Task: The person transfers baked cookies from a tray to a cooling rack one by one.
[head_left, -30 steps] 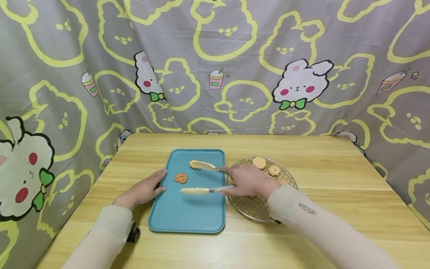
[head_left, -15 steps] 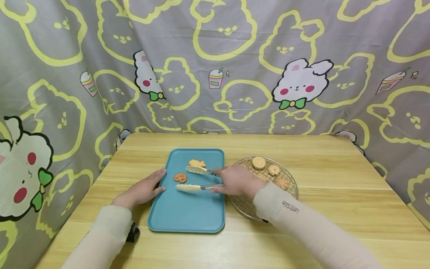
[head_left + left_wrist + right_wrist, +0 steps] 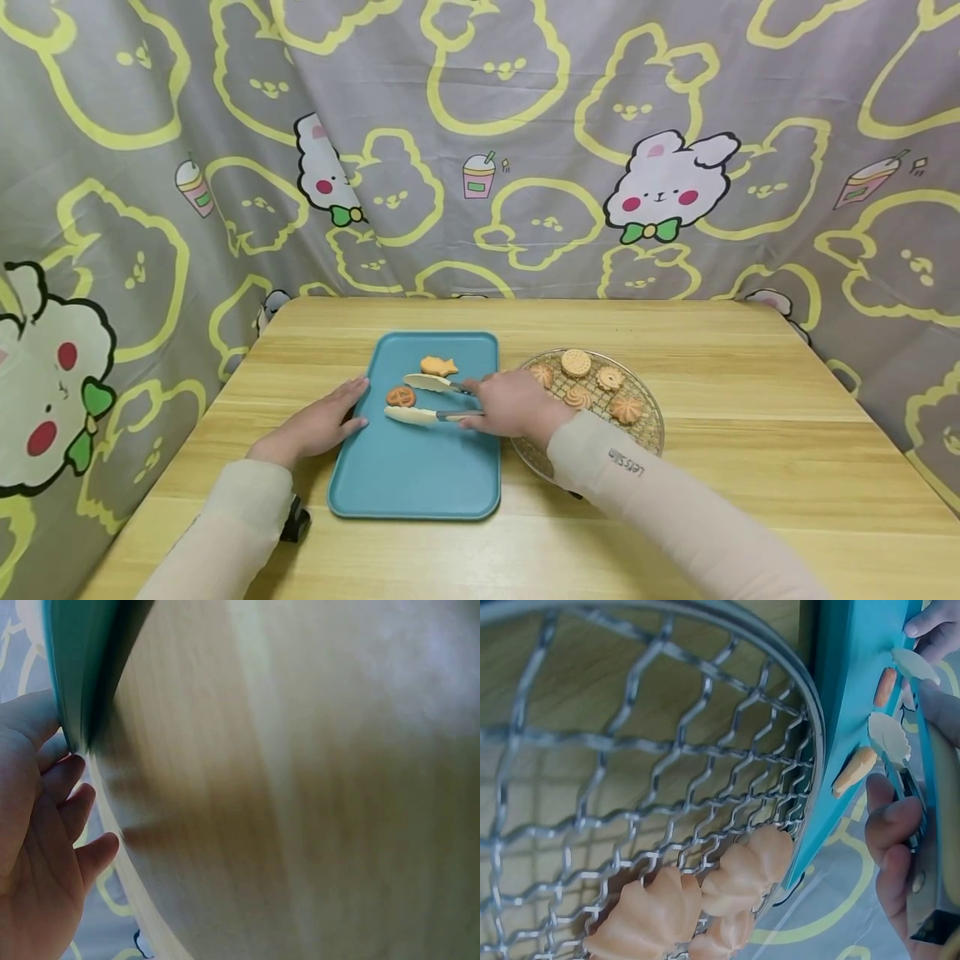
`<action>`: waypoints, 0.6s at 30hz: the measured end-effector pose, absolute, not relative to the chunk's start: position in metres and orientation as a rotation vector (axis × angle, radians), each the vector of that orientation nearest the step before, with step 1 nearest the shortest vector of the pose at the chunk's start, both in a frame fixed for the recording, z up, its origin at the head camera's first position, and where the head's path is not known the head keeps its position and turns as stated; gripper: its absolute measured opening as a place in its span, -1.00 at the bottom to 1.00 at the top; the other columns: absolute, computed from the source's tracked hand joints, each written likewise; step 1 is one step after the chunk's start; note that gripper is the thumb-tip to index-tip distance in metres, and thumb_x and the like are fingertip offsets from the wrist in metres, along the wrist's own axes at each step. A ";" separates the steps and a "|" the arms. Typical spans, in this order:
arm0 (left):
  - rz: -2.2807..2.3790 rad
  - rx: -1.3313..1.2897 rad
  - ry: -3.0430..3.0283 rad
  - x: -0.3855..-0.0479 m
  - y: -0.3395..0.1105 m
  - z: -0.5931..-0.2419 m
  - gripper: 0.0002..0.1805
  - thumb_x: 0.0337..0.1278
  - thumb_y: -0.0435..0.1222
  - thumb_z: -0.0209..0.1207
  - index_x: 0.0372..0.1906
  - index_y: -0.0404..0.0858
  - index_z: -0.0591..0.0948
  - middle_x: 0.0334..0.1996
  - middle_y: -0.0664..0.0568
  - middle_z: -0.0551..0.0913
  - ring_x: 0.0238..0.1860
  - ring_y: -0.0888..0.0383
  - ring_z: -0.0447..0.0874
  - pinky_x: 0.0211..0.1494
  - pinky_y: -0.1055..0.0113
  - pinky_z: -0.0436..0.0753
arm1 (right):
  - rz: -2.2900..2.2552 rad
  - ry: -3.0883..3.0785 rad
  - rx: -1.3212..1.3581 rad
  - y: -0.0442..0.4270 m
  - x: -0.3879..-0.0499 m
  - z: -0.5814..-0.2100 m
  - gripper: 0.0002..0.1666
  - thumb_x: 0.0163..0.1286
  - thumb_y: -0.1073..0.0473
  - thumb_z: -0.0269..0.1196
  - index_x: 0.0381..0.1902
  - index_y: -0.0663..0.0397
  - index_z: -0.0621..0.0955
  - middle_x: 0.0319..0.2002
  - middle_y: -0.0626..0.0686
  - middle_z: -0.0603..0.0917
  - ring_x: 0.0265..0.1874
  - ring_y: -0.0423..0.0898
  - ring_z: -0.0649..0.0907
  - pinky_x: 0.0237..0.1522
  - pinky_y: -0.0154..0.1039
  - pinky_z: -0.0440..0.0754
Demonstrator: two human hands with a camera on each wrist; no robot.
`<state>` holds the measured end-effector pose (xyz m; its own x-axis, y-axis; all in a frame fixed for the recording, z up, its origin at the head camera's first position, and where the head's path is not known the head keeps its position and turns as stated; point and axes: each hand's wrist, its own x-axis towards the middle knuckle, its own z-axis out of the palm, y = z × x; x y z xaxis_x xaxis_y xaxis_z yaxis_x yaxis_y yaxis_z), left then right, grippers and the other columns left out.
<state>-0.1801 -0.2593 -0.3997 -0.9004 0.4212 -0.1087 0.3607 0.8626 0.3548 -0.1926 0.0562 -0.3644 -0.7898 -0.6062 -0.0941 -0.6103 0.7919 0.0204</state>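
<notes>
My right hand grips a pair of tongs with cream-coloured tips over the blue tray. The tongs are spread, one tip on either side of a pretzel-shaped cookie; in the right wrist view the pretzel lies between them. Just beyond the upper tip, a fish-shaped cookie lies on the tray. My left hand rests against the tray's left edge, fingers extended. In the left wrist view, the left fingers touch the tray's rim.
Right of the tray, a round wire rack bears several cookies, among them a round dotted one and a swirled one. My right forearm passes over its near side. A patterned curtain hangs behind the wooden table.
My right hand and the tongs have moved left and slightly nearer, from the fish-shaped cookie to around the pretzel. The fish cookie now lies uncovered. My left hand has stayed in place.
</notes>
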 end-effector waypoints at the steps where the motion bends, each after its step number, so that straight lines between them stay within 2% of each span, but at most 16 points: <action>1: 0.493 0.604 2.853 -0.180 -0.259 -0.399 -0.27 0.38 -0.16 0.06 0.46 -0.42 0.07 0.43 -0.32 0.04 0.40 -0.29 -0.01 0.34 -0.19 0.13 | 0.077 2.897 -0.978 0.055 -0.193 -0.365 -0.16 0.27 -0.44 0.09 0.34 -0.09 0.44 -0.21 0.02 0.70 -0.39 -0.03 0.67 -0.64 -0.21 0.52; 7: 0.502 0.605 2.849 -0.179 -0.258 -0.397 -0.27 0.38 -0.17 0.07 0.45 -0.43 0.07 0.43 -0.33 0.03 0.40 -0.30 -0.01 0.34 -0.20 0.13 | 0.099 2.910 -0.958 0.053 -0.193 -0.367 -0.19 0.29 -0.42 0.08 0.35 -0.13 0.43 -0.16 0.02 0.70 -0.44 -0.06 0.66 -0.73 -0.25 0.46; 18: 0.503 0.604 2.848 -0.180 -0.258 -0.398 -0.27 0.38 -0.17 0.06 0.45 -0.43 0.07 0.44 -0.32 0.03 0.40 -0.29 -0.02 0.35 -0.19 0.12 | 0.136 2.929 -1.008 0.054 -0.189 -0.362 -0.26 0.31 -0.39 0.09 0.33 -0.16 0.46 -0.24 0.02 0.71 -0.59 -0.10 0.58 -0.77 -0.24 0.44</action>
